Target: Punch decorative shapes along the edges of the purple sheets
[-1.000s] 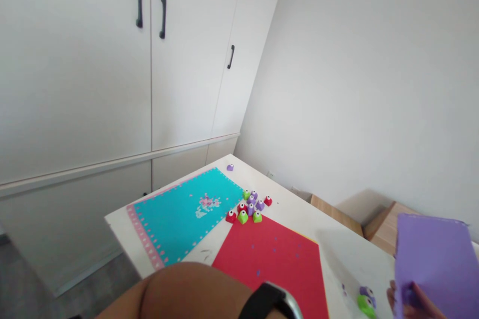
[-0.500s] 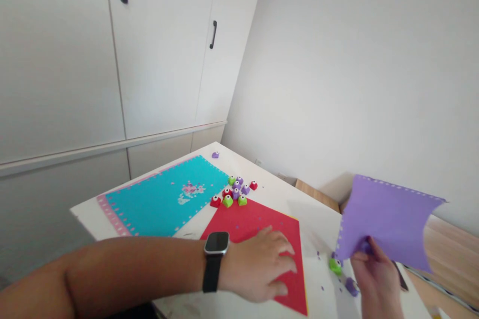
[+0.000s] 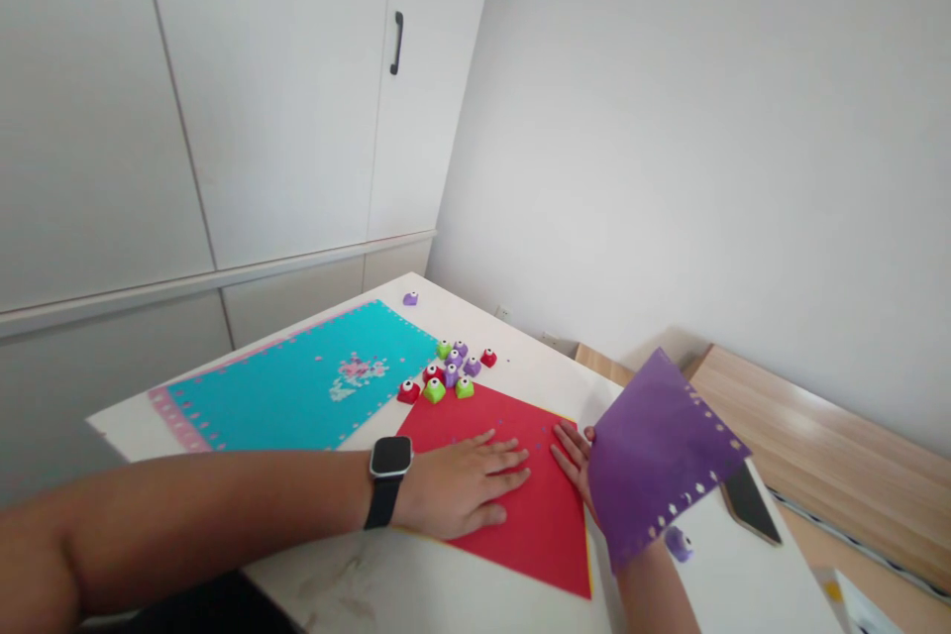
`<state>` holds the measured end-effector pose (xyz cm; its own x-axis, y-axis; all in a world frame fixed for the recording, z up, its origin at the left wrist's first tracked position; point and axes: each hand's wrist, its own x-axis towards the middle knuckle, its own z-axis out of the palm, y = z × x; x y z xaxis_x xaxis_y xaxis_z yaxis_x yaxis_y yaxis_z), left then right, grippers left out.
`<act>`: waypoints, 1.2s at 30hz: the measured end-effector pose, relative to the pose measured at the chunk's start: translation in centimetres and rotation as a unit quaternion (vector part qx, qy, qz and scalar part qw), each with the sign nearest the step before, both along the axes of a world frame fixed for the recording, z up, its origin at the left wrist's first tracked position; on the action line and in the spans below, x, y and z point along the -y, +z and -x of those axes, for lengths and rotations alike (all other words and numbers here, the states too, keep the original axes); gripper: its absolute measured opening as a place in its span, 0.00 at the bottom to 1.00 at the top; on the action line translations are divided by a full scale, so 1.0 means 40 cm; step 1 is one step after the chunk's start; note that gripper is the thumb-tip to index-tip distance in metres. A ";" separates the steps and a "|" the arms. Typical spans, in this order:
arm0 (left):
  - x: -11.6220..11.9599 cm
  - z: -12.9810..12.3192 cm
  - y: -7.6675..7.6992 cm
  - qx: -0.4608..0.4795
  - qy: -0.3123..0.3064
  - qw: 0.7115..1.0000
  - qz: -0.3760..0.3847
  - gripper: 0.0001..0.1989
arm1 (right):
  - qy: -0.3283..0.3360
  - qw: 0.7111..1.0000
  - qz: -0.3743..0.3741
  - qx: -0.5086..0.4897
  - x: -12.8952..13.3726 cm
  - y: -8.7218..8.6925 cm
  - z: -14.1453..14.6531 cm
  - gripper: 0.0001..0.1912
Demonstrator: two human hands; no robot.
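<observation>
My left hand (image 3: 475, 482), wearing a black watch (image 3: 390, 457) at the wrist, lies flat with spread fingers on a red sheet of paper (image 3: 542, 540). A yellow edge shows along the red sheet's border. My right hand (image 3: 576, 461) holds a purple sheet of paper (image 3: 661, 451) with small shapes punched along its edges. The fingers of that hand reach over the red sheet's right side, and the purple sheet hides the rest of the hand. Small purple bits are scattered on the red sheet. Just beyond it sit several craft punches (image 3: 451, 375), coloured green, purple and red.
A turquoise sheet (image 3: 282, 406) with punched edges lies over a pink one (image 3: 174, 421) on the white table (image 3: 319, 565). Pale cut-outs (image 3: 359, 371) are heaped on it. A purple punch (image 3: 679, 543) and a phone (image 3: 752, 503) are at right. Cabinets (image 3: 289, 99) stand behind.
My right hand has swung left to the red sheet, turning the purple sheet over. The green punch at right is now out of sight. My left hand has spread flatter on the red sheet.
</observation>
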<state>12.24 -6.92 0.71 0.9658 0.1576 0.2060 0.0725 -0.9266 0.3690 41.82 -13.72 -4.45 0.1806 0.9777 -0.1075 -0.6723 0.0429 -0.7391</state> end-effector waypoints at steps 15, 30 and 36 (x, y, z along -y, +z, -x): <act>-0.040 -0.123 0.013 0.018 0.093 0.995 -0.025 0.30 | 0.001 1.000 -0.007 0.009 0.001 -0.010 0.002 0.15; -0.049 0.015 0.018 -0.035 -0.031 0.999 0.024 0.32 | -0.024 1.000 0.013 -0.008 0.001 -0.006 0.000 0.09; -0.036 0.148 0.104 -0.060 -0.039 0.997 0.032 0.31 | -0.026 0.999 0.019 -0.006 0.001 0.001 0.002 0.07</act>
